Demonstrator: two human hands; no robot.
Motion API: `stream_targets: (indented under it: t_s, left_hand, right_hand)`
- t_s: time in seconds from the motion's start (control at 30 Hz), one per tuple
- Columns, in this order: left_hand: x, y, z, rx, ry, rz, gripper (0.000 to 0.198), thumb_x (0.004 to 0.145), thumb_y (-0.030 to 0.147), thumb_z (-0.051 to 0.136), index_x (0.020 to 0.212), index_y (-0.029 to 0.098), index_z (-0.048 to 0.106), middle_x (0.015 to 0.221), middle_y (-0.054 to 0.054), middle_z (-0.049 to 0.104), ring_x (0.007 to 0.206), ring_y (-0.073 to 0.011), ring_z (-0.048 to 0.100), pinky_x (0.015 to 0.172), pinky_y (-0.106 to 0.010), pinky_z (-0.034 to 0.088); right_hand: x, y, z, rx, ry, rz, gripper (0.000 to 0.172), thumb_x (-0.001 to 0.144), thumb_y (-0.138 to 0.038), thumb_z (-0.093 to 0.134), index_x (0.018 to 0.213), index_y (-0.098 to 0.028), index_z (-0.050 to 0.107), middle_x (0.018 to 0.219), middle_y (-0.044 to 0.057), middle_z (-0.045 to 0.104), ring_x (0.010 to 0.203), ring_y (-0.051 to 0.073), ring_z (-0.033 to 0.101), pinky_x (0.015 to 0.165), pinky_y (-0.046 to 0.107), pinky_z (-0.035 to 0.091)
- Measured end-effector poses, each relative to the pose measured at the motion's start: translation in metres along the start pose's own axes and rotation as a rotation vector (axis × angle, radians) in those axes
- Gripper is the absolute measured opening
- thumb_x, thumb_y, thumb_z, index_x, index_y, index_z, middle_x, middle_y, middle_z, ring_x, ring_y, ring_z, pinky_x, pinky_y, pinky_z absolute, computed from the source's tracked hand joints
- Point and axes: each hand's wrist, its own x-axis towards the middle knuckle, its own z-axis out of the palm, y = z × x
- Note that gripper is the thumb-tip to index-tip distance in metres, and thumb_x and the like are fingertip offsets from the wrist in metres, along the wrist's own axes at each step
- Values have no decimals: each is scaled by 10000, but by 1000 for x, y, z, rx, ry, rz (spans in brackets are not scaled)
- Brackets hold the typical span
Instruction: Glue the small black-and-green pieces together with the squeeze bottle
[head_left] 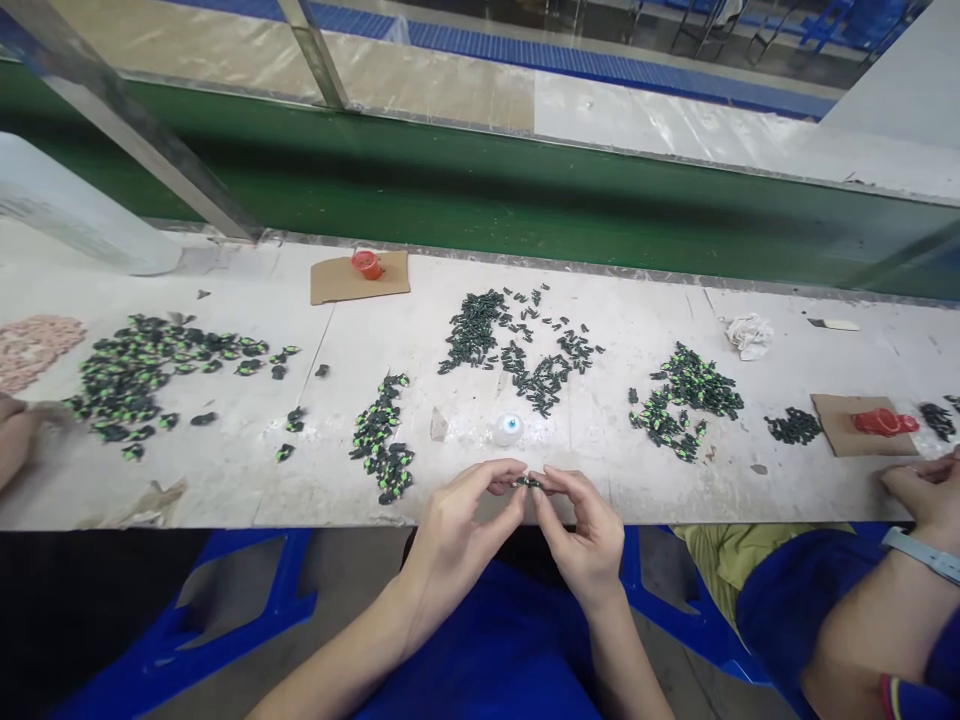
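My left hand (459,522) and my right hand (583,530) meet at the front edge of the white table (225,480). Together their fingertips pinch one small dark green piece (527,482). Just beyond them lies a small white round cap (508,429) with a blue centre. A pile of dark green pieces (517,345) is spread behind it. A narrow heap of green-and-black pieces (384,438) lies to the left of my hands.
More piles lie at the left (142,370) and right (686,400). Red cups sit on cardboard squares at the back (367,264) and far right (885,422). Other people's hands show at the left edge (13,435) and right edge (926,490). A crumpled tissue (748,333) lies nearby.
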Motion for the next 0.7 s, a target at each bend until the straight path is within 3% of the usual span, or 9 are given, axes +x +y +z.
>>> stream_targets:
  t_s: [0.13, 0.3, 0.53, 0.7]
  left_hand:
    - [-4, 0, 0, 38, -47, 13, 212, 851, 210, 581, 1055, 199, 639, 908, -34, 763, 746, -156, 731, 729, -257, 611]
    - [-6, 7, -1, -15, -82, -3, 240, 859, 197, 566, 1095, 200, 610, 941, -41, 770, 786, -162, 743, 738, -252, 616]
    - [-2, 13, 2, -166, -125, -198, 179, 815, 244, 591, 978, 193, 643, 885, -44, 774, 759, -186, 749, 659, -254, 630]
    - [3, 7, 3, -241, -167, -226, 218, 820, 273, 614, 1019, 198, 661, 893, -36, 779, 808, -196, 751, 723, -268, 633]
  right_hand:
    - [5, 2, -11, -3, -92, 23, 341, 822, -101, 644, 1135, -237, 638, 884, 37, 757, 761, 172, 719, 744, 312, 601]
    - [8, 1, -13, 2, -108, 51, 226, 801, -93, 644, 986, -222, 646, 815, 25, 720, 700, 143, 690, 669, 267, 585]
    - [5, 11, -4, 206, 44, 73, 168, 728, -95, 683, 780, -222, 587, 661, -17, 629, 618, 131, 630, 580, 248, 547]
    - [-3, 19, -5, 311, 77, 296, 198, 702, -145, 748, 840, -213, 623, 694, 0, 676, 641, 145, 682, 623, 253, 587]
